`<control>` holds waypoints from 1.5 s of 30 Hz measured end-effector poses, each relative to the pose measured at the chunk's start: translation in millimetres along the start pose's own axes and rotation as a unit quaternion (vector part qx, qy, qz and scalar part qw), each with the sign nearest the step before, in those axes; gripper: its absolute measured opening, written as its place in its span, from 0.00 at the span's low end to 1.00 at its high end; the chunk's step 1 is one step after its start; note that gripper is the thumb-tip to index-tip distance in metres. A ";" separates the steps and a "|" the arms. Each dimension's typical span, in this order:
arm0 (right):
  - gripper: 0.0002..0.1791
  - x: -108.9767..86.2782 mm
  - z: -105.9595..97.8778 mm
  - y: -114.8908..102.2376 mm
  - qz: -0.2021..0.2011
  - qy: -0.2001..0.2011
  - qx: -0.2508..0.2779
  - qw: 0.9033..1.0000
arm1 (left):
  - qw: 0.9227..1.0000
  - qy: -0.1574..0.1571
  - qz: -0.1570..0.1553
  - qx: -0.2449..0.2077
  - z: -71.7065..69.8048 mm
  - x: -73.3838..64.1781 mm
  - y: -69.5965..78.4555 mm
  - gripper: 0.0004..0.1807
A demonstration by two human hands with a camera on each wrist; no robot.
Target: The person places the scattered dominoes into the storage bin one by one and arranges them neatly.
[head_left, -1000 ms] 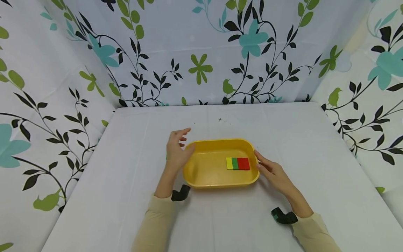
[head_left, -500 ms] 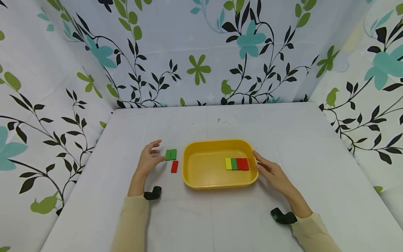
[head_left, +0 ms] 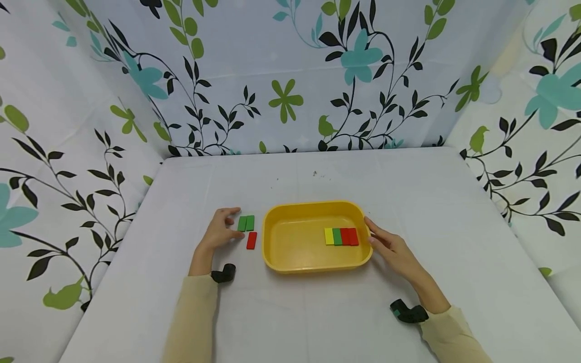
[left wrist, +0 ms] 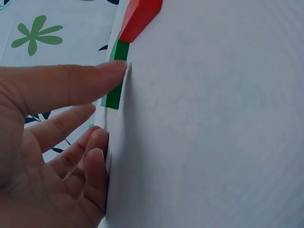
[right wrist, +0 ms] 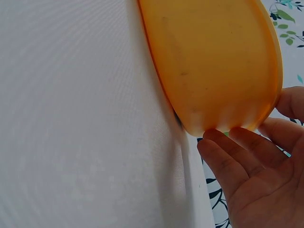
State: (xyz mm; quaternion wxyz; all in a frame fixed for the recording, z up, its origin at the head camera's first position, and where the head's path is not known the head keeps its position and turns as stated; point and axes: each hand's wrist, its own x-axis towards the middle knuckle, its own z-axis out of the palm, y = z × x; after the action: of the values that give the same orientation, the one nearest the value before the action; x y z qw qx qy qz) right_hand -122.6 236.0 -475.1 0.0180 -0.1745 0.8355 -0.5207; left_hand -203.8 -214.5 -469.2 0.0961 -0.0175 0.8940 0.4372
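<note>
My left hand [head_left: 217, 232] reaches over the table at two green tiles [head_left: 250, 223] lying side by side. Its thumb and forefinger are spread apart, close beside the nearer green tile. In the left wrist view the thumb [left wrist: 71, 85] overlaps a green tile [left wrist: 114, 98], and a red tile [left wrist: 140, 19] shows above. That red tile [head_left: 251, 240] lies just in front of the green pair. My right hand [head_left: 397, 254] rests its fingertips on the right end of a yellow tray [head_left: 290, 247]. Against the tray's wall [right wrist: 213, 57], the right wrist view shows relaxed fingers [right wrist: 223, 164].
Inside the tray, towards its right side, a yellow tile [head_left: 329, 236], a green tile [head_left: 337, 236] and red tiles [head_left: 349, 236] form a row. A white cloth [head_left: 317, 312] covers the table. Leaf-patterned curtains [head_left: 290, 65] stand around the back and sides.
My left hand has moved left from the tray's left edge, uncovering the green and red tiles, then come slightly right to the green pair. The right hand stays at the tray.
</note>
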 end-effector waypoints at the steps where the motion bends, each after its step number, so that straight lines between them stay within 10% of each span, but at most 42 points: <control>1: 0.27 -0.2 -0.4 -0.1 0.003 0.000 -0.001 1.000 | 1.000 0.002 0.003 0.004 1.2 0.9 0.4 0.43; 18: 0.27 -0.3 -0.8 1.6 -0.001 0.000 0.003 1.000 | 0.999 0.025 -0.003 0.023 6.6 0.0 1.0 0.28; 32: 0.27 -0.9 -1.0 1.9 -0.013 0.001 0.010 1.000 | 0.995 0.066 -0.036 -0.062 0.8 -9.1 1.4 0.31; 38: 0.27 -0.1 -1.7 1.0 -0.008 0.003 0.003 1.000 | 0.989 0.092 -0.011 -0.116 -4.3 -14.9 30.2 0.30; 45: 0.27 0.0 -2.1 0.9 0.006 0.000 0.000 1.000 | 0.981 0.067 0.102 -0.153 1.5 -25.4 94.4 0.27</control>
State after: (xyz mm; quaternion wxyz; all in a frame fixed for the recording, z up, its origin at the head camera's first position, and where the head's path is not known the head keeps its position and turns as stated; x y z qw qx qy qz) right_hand -123.3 238.2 -474.9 0.0212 -0.1700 0.8365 -0.5205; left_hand -189.6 -156.4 -391.9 -0.0130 0.0300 0.8181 0.5741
